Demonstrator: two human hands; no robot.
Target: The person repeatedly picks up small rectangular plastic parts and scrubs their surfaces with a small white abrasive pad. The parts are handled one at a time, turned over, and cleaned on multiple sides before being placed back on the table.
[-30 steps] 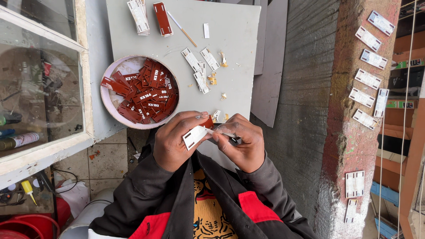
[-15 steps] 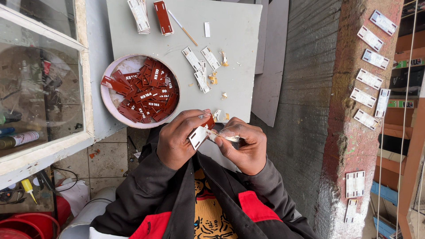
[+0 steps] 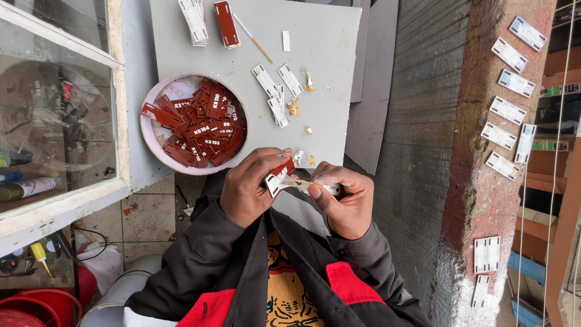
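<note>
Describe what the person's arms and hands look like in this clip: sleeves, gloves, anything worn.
Both hands, left hand and right hand, are bare: no gloves, rings or watch visible. Both arms wear long black jacket sleeves reaching the wrists, with red panels near the chest.

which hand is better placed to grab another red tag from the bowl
Left, probably. The left hand lies closer to the bowl of red tags, on that side of the board. The right hand is farther off and pinches a thin tool against the tag held between both hands.
</note>
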